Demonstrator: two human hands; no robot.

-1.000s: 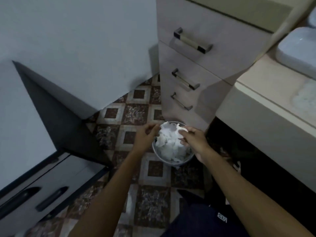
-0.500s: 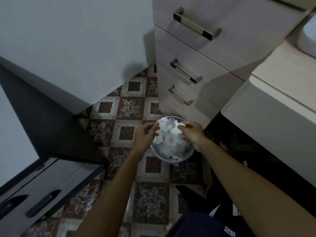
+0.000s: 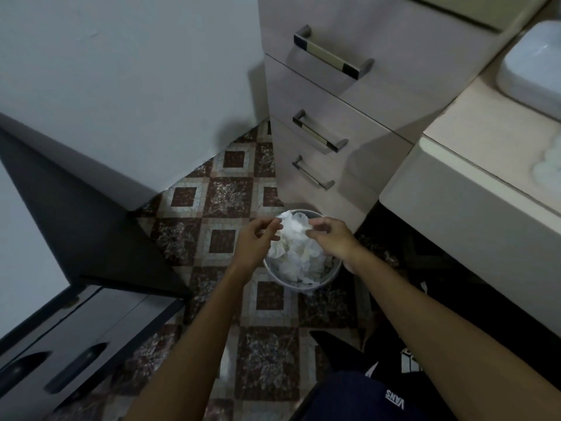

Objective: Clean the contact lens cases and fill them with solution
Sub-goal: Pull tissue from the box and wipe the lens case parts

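Head view — bin; crumpled tissues

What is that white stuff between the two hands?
Crumpled white tissue, piled in a small round bin on the floor. The head view shows it between the left hand and right hand.

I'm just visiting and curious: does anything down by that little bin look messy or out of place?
The small bin on the tiled floor is stuffed with crumpled white tissue heaped above its rim. Both hands, left hand and right hand, hover over the heap. Nothing looks spilled on the floor around it.
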